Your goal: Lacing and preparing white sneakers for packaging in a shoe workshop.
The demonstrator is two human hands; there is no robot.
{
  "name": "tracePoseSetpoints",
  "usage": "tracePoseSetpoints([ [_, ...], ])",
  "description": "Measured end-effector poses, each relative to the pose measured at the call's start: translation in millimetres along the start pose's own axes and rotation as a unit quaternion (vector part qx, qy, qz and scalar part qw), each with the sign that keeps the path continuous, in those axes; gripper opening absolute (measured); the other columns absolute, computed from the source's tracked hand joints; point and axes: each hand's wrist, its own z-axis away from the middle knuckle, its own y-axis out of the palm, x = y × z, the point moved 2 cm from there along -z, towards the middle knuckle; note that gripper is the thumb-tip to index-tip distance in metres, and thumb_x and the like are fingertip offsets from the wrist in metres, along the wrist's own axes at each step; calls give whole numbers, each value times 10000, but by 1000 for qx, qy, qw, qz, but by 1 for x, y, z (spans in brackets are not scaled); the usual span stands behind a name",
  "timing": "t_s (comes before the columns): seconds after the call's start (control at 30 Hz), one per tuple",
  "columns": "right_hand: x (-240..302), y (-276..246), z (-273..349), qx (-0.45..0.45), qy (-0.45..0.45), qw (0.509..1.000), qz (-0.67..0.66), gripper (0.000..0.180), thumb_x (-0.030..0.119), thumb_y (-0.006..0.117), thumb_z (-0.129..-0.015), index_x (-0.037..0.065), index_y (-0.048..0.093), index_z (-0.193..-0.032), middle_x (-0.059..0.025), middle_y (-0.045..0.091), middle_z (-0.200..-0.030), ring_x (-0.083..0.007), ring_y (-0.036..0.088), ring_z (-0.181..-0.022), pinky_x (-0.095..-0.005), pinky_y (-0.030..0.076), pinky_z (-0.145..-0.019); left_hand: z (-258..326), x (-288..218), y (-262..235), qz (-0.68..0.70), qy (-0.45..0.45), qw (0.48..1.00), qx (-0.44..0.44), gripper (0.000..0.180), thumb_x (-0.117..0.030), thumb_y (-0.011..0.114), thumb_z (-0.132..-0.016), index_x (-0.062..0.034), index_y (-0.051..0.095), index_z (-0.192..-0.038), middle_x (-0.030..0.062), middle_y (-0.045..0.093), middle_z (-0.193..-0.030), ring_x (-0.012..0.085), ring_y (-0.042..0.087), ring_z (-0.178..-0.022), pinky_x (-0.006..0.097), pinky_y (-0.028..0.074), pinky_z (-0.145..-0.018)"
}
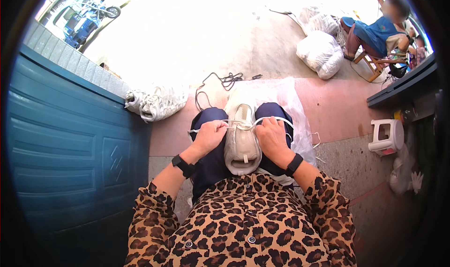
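**Beige mesh sneaker [243, 147] between the knees, white lace [259, 120] held at both sides**

At far left stands a blue panelled door [51, 140], with white sneakers [157, 103] on the floor near it. The left hand [211, 135] has its fingers closed narrowly on the lace; then comes the sneaker, between thighs in navy trousers [205, 166]. The right hand [273, 138] pinches the lace too (both wrists wear black bands [183, 166]). Farther right: a stuffed white bag [321, 55] and white plastic stool [386, 136].

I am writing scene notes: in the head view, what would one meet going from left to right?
Blue door, white shoes, left hand, beige shoe, right hand, white plastic bag, white stool.
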Motion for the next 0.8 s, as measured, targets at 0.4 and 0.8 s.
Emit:
tracePoseSetpoints([
  [0.4, -6, 11, -3, 172, -87, 979, 60, 137, 157, 532, -742, 67, 623, -692, -106, 583, -726, -260, 567, -731, -384, 474, -564, -4, -6, 6, -224, 152, 961, -60, 202, -209, 478, -826, -47, 570, -747, 169, 593, -765, 354, 575, -735, 460, 451, -650],
  [0.8, -14, 18, 0, 127, -15, 990, -64, 150, 168, 521, -746, 47, 609, -765, -136, 582, -820, -297, 563, -814, -416, 458, -658, -4, -38, 11, -347, 168, 919, -85, 169, -243, 618, -731, -76, 596, -718, 108, 590, -751, 307, 556, -767, 422, 424, -642],
])
